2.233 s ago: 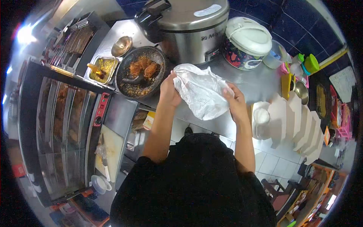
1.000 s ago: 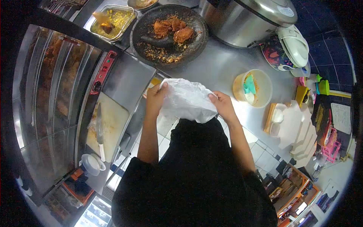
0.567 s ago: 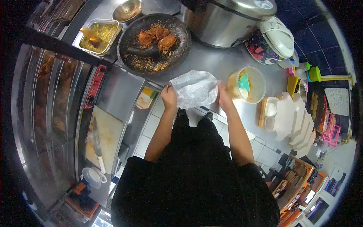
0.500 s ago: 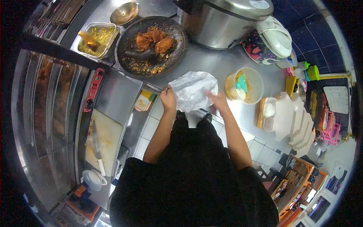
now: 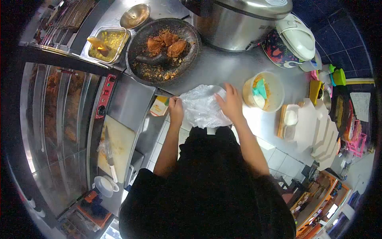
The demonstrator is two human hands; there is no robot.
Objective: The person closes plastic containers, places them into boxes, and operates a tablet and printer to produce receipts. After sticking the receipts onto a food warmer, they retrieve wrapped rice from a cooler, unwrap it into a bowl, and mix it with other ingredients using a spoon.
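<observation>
A crinkled, whitish translucent plastic bag (image 5: 201,106) spans the space between my hands, at the front edge of the steel counter. My left hand (image 5: 176,109) pinches its left side, fingers closed. Over the bag's right part lies my right hand (image 5: 231,104), its thumb and fingers apart. Beyond them a dark stone mortar (image 5: 137,47) holds browned fried pieces (image 5: 176,48) and crumbs, with a dark pestle (image 5: 152,59) in it. Right of my right hand stands a clear round tub (image 5: 276,93) with a turquoise scoop (image 5: 259,88) inside.
A metal tray (image 5: 122,47) of yellow food and a steel bowl (image 5: 135,16) are at the back left. A large steel cooker (image 5: 234,28) stands behind. Paper boxes (image 5: 308,123) lie right. A knife (image 5: 109,153) rests on a cutting board (image 5: 122,137) at left.
The bag has come nearer my body and now hangs lower. My right hand has moved up onto its upper right part, with fingers spread. The view has shifted slightly.
</observation>
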